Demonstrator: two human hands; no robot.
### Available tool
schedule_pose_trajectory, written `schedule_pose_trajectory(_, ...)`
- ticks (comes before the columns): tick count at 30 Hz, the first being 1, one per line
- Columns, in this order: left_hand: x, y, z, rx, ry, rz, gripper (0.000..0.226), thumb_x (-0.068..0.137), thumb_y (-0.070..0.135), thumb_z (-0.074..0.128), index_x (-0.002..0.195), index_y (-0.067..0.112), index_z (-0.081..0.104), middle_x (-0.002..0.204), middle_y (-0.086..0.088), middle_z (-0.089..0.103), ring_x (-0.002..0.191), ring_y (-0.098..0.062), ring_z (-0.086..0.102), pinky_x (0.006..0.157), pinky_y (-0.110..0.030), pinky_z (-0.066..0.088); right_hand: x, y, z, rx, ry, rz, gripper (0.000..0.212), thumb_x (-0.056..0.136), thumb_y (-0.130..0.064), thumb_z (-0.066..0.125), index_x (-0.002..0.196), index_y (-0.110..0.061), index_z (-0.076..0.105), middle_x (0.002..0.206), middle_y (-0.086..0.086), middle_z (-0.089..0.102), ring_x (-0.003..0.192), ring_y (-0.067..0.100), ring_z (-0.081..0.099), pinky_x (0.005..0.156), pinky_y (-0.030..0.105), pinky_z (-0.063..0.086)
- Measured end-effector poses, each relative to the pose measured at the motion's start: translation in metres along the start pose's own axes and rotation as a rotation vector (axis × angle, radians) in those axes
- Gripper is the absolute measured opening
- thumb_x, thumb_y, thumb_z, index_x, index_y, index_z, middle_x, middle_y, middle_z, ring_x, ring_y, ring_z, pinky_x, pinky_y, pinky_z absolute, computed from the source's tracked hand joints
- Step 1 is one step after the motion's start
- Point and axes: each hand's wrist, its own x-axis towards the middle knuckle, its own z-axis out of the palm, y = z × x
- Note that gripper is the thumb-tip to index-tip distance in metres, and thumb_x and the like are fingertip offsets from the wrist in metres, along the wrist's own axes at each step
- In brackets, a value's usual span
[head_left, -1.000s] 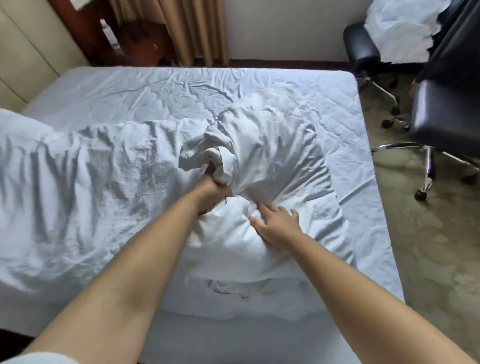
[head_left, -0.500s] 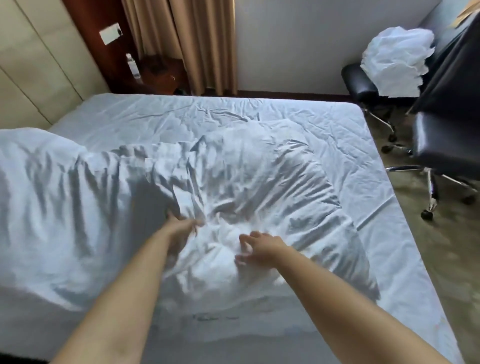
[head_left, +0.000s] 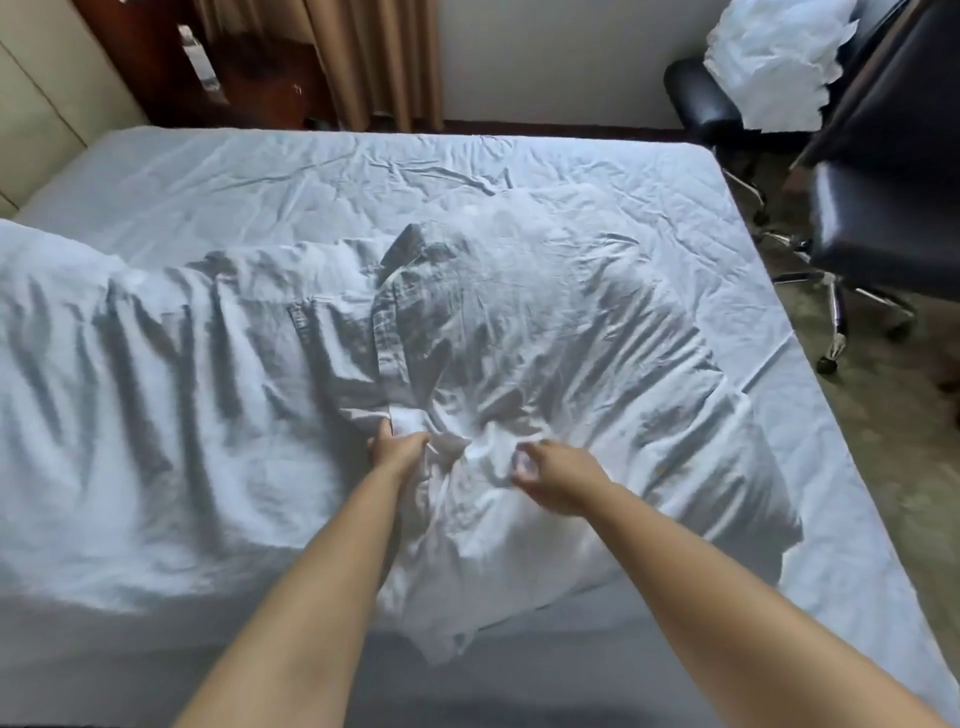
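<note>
Duvet cover (head_left: 545, 338), white and creased, lies across the near half of the bed. Its bulk is heaped to the left, and a flatter part is spread to the right, with a hemmed edge running up the middle.

The left hand (head_left: 397, 452) is closed in a fist around a bunch of fabric at the foot of that hem, likely to anchor the opening while the cloth is worked along. Just beside it, the right hand (head_left: 558, 475) has its fingers curled at a raised fold. Blur hides the fingertips, so I cannot tell whether it grips the fold or only touches it. Creases fan out from between the two hands, which suggests the cloth is being drawn toward that spot.

Under the cover is a wrinkled white fitted sheet (head_left: 311, 176) over the mattress. Behind the bed stand a beige padded panel (head_left: 47, 78), dark wooden furniture (head_left: 249, 78) and tan curtains (head_left: 374, 57). To the right, black office chairs (head_left: 883, 208) stand on patterned carpet (head_left: 883, 441), and the farther chair holds a heap of white linen (head_left: 774, 62).
</note>
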Motion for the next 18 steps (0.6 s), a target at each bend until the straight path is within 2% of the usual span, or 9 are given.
schedule_pose_trajectory(3, 0.013, 0.011, -0.017, -0.077, -0.055, -0.017, 0.047, 0.077, 0.026, 0.067, 0.119, 0.006, 0.058, 0.128, -0.012, 0.057, 0.118, -0.031, 0.054, 0.098, -0.044, 0.044, 0.013, -0.020, -0.020, 0.019, 0.121, -0.037, 0.050, 0.096, -0.041, 0.042, 0.142, -0.022, 0.038, 0.148, 0.003, 0.036, 0.130, 0.026, 0.041, 0.102, 0.038, 0.038)
schedule_pose_trajectory(6, 0.024, 0.021, -0.029, -0.136, -0.053, -0.041, 0.017, 0.087, 0.023, 0.061, 0.102, 0.017, 0.062, 0.116, -0.006, 0.060, 0.105, -0.025, 0.055, 0.094, -0.037, 0.043, 0.034, -0.038, -0.033, 0.047, 0.150, -0.056, 0.053, 0.096, -0.038, 0.045, 0.145, -0.022, 0.033, 0.153, 0.005, 0.027, 0.137, 0.025, 0.032, 0.107, 0.039, 0.035)
schedule_pose_trajectory(7, 0.031, 0.025, -0.031, -0.153, -0.048, -0.043, 0.017, 0.083, 0.027, 0.063, 0.098, 0.021, 0.058, 0.117, -0.007, 0.059, 0.105, -0.025, 0.055, 0.093, -0.037, 0.044, 0.042, -0.043, -0.037, 0.046, 0.152, -0.056, 0.055, 0.096, -0.037, 0.045, 0.146, -0.022, 0.031, 0.155, 0.006, 0.024, 0.139, 0.026, 0.029, 0.109, 0.040, 0.033)
schedule_pose_trajectory(9, 0.056, 0.027, -0.034, -0.231, -0.009, -0.080, 0.045, 0.061, 0.043, 0.070, 0.092, 0.027, 0.042, 0.123, -0.015, 0.055, 0.105, -0.031, 0.056, 0.089, -0.042, 0.048, 0.059, -0.051, -0.044, 0.026, 0.155, -0.055, 0.056, 0.096, -0.038, 0.045, 0.148, -0.021, 0.028, 0.157, 0.006, 0.019, 0.141, 0.027, 0.026, 0.111, 0.042, 0.032)
schedule_pose_trajectory(10, 0.075, 0.025, -0.034, -0.301, 0.018, -0.111, 0.058, 0.051, 0.047, 0.071, 0.093, 0.027, 0.035, 0.123, -0.018, 0.054, 0.096, -0.031, 0.057, 0.079, -0.041, 0.052, 0.067, -0.054, -0.046, 0.015, 0.156, -0.058, 0.057, 0.096, -0.038, 0.045, 0.148, -0.021, 0.028, 0.157, 0.006, 0.018, 0.141, 0.027, 0.025, 0.111, 0.042, 0.032)
schedule_pose_trajectory(12, 0.094, 0.033, -0.036, -0.448, 0.005, -0.190, 0.069, 0.055, 0.050, 0.071, 0.106, 0.016, 0.039, 0.113, -0.019, 0.056, 0.073, -0.025, 0.055, 0.057, -0.028, 0.046, 0.085, -0.059, -0.050, -0.015, 0.170, -0.080, 0.057, 0.096, -0.038, 0.047, 0.147, -0.019, 0.029, 0.157, 0.006, 0.019, 0.142, 0.027, 0.022, 0.113, 0.041, 0.029)
schedule_pose_trajectory(14, 0.085, 0.060, -0.040, -0.519, -0.116, -0.268, 0.055, 0.071, 0.055, 0.063, 0.090, 0.004, 0.056, 0.087, -0.017, 0.059, 0.056, -0.021, 0.051, 0.051, -0.022, 0.039, 0.105, -0.064, -0.057, -0.027, 0.219, -0.120, 0.055, 0.095, -0.035, 0.047, 0.145, -0.017, 0.031, 0.157, 0.005, 0.021, 0.143, 0.025, 0.022, 0.114, 0.039, 0.026)
schedule_pose_trajectory(16, 0.094, 0.077, -0.036, -0.536, -0.243, -0.261, 0.049, 0.081, 0.058, 0.057, 0.082, 0.010, 0.064, 0.073, -0.013, 0.061, 0.058, -0.023, 0.057, 0.059, -0.025, 0.045, 0.125, -0.072, -0.070, 0.014, 0.284, -0.122, 0.053, 0.095, -0.031, 0.045, 0.143, -0.015, 0.033, 0.156, 0.006, 0.022, 0.142, 0.027, 0.023, 0.113, 0.038, 0.025)
schedule_pose_trajectory(18, 0.115, 0.089, -0.034, -0.492, -0.273, -0.236, 0.048, 0.078, 0.057, 0.063, 0.100, 0.015, 0.068, 0.096, -0.012, 0.068, 0.081, -0.027, 0.064, 0.079, -0.033, 0.051, 0.147, -0.082, -0.086, 0.081, 0.309, -0.099, 0.055, 0.096, -0.030, 0.042, 0.147, -0.014, 0.027, 0.158, 0.006, 0.018, 0.144, 0.027, 0.019, 0.115, 0.039, 0.022)
